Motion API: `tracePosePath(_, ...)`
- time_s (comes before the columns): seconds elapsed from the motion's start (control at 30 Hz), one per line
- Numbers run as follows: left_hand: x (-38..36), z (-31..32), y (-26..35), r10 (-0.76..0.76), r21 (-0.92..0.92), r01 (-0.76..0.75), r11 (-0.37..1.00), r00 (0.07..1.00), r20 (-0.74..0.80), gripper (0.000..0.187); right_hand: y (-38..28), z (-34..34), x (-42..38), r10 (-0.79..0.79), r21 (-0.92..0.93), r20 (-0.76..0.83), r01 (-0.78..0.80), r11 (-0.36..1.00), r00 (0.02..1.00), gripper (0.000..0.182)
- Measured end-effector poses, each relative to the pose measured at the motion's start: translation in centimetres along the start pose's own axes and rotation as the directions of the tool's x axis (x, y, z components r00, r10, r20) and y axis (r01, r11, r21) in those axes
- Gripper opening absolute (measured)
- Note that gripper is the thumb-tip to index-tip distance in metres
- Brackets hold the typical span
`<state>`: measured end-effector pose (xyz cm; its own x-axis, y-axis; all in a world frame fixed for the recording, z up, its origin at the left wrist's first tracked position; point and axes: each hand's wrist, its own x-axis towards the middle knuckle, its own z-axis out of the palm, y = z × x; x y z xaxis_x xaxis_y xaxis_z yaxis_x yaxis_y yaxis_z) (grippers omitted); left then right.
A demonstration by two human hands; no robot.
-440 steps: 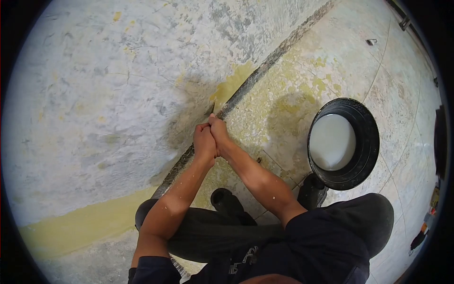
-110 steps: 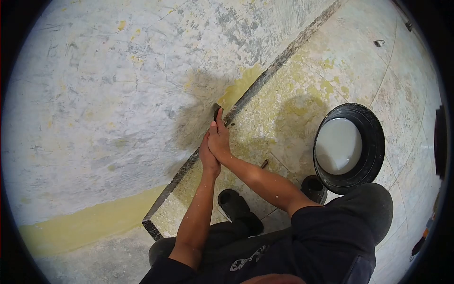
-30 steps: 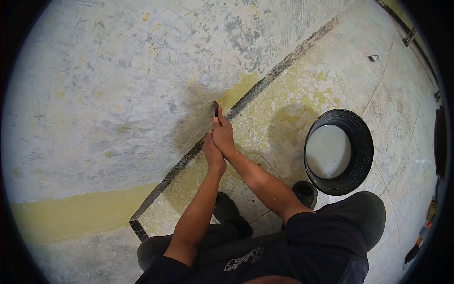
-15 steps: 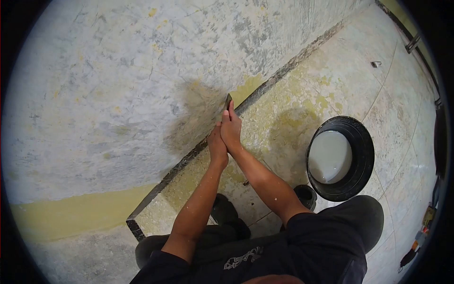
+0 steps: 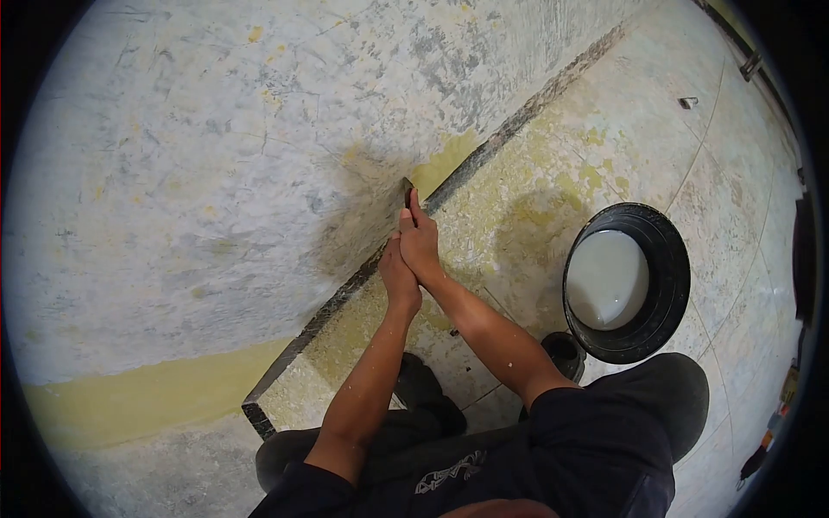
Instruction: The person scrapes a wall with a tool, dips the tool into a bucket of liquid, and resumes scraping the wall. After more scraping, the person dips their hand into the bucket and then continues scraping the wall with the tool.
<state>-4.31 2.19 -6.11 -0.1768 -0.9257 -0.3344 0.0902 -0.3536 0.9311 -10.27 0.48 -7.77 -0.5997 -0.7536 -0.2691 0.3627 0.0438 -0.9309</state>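
A scraper (image 5: 408,189) with a dark, flat blade rests against the wall just above the dark baseboard strip, beside a patch of yellow paint (image 5: 446,159). My right hand (image 5: 420,246) is closed around it, index finger stretched along the blade. Pressed close behind and below, my left hand (image 5: 399,274) is closed too, at the hidden handle end. The wall (image 5: 250,198) around the blade is scraped to patchy white and grey.
A black bucket (image 5: 669,285) holding whitish liquid stands on the floor to my right, near my knee. Yellow flakes (image 5: 518,216) litter the tiles along the wall. A yellow band (image 5: 155,393) remains at lower left. Several tools (image 5: 768,436) lie at the far right edge.
The scraper's blade has shifted slightly left on the wall, away from the yellow patch, both hands moving with it. My view has shifted a little.
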Motion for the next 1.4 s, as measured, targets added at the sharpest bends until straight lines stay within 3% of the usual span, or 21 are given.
tracePosePath(0.17, 0.8, -0.8, 0.2, 0.009, 0.062, -0.009, 0.998, 1.0, 0.01, 0.034, -0.9, 0.5, -0.2, 0.004, 0.027, -0.018, -0.003, 1.0, 1.0, 0.052)
tracePosePath(0.23, 0.7, -0.6, 1.4, -0.014, 0.116, 0.014, 0.993, 1.0, 0.003, 0.035, -1.1, 1.0, -0.4, 0.065, 0.137, -0.029, -0.061, 0.989, 0.997, 0.052)
tracePosePath(0.37, 1.5, 0.1, 2.8, 0.007, 0.131, -0.01, 0.991, 1.0, 0.029, 0.037, 0.4, 2.0, 1.9, 0.042, 0.109, -0.087, -0.032, 0.993, 0.995, 0.052)
tracePosePath(0.43, 2.5, 0.8, 2.7, -0.005, 0.211, -0.014, 0.977, 0.996, 0.087, 0.039, 0.2, 1.6, 3.4, 0.063, 0.3, -0.153, -0.015, 0.954, 0.986, 0.052)
tracePosePath(0.53, 2.3, 2.5, 1.7, -0.013, 0.203, 0.001, 0.979, 0.998, 0.059, 0.031, -1.4, -0.3, 2.9, 0.116, 0.328, -0.125, -0.069, 0.942, 0.985, 0.051)
tracePosePath(0.67, 1.1, 2.8, 0.6, 0.042, 0.193, -0.047, 0.98, 0.999, 0.031, 0.038, -0.7, -0.9, 2.5, 0.144, 0.296, -0.133, -0.1, 0.95, 0.981, 0.046)
tracePosePath(0.73, 0.4, 2.0, -0.3, 0.073, 0.161, -0.069, 0.984, 0.997, -0.017, 0.037, 0.2, -1.1, 1.8, -0.03, 0.091, -0.033, 0.033, 0.995, 0.999, 0.051)
tracePosePath(0.83, -0.6, 1.0, -0.9, 0.118, 0.053, -0.115, 0.992, 0.991, -0.056, 0.034, 0.2, -0.6, 0.2, 0.033, 0.041, 0.039, -0.035, 0.999, 0.999, 0.052)
tracePosePath(0.97, -0.8, 1.6, 0.0, 0.057, 0.057, -0.052, 0.997, 0.995, -0.087, 0.032, 1.5, -0.3, 1.0, -0.009, 0.09, 0.015, 0.008, 0.996, 1.0, 0.052)
tracePosePath(1.03, -0.6, 1.5, -0.1, 0.042, 0.079, -0.036, 0.996, 0.997, -0.066, 0.033, 1.1, -0.5, 0.9, 0.05, 0.129, 0.048, -0.056, 0.99, 0.998, 0.052)
tracePosePath(1.27, 0.9, 0.2, 2.0, 0.012, 0.095, -0.01, 0.995, 1.0, -0.018, 0.036, 0.6, 1.4, 1.4, 0.007, 0.024, -0.074, -0.005, 1.0, 0.997, 0.052)
tracePosePath(1.33, 2.1, 0.8, 2.9, 0.043, 0.228, -0.067, 0.971, 0.993, 0.109, 0.038, -0.2, 1.0, 2.9, 0.057, 0.283, -0.103, -0.026, 0.959, 0.993, 0.051)
tracePosePath(1.4, 1.5, 1.2, 2.2, 0.006, 0.214, -0.018, 0.977, 0.999, 0.054, 0.035, -0.2, 0.5, 2.1, 0.088, 0.253, -0.114, -0.057, 0.966, 0.99, 0.051)
